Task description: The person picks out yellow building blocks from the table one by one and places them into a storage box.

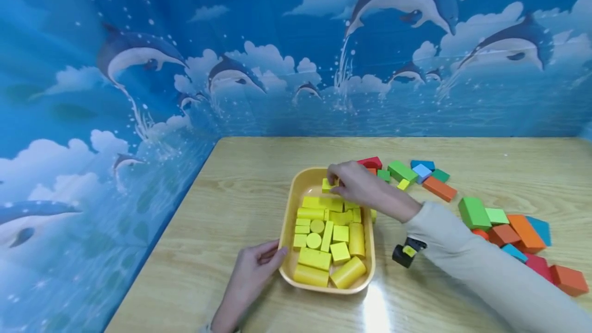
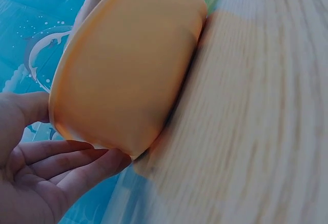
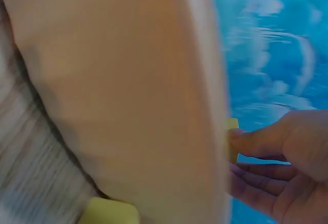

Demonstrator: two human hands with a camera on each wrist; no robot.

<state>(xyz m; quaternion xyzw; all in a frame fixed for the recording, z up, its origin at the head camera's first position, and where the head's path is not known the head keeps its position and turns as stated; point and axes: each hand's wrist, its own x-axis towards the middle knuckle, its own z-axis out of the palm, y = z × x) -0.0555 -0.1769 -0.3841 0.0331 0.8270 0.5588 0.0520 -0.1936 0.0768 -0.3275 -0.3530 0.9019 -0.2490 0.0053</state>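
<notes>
An orange-yellow plastic tray sits on the table, its near and middle parts packed with yellow blocks, some rectangular, some round. My left hand grips its left near side; in the left wrist view the thumb is at the rim and the fingers lie against the outer wall. Over the tray's far end, my right hand pinches a small yellow block between thumb and fingers. The right wrist view shows that same block partly hidden behind the tray wall.
Loose blocks in green, blue, red and orange lie right of the tray, such as a green one and an orange one. A yellow block stands against the tray's outer right side. Behind the table hangs a blue dolphin curtain.
</notes>
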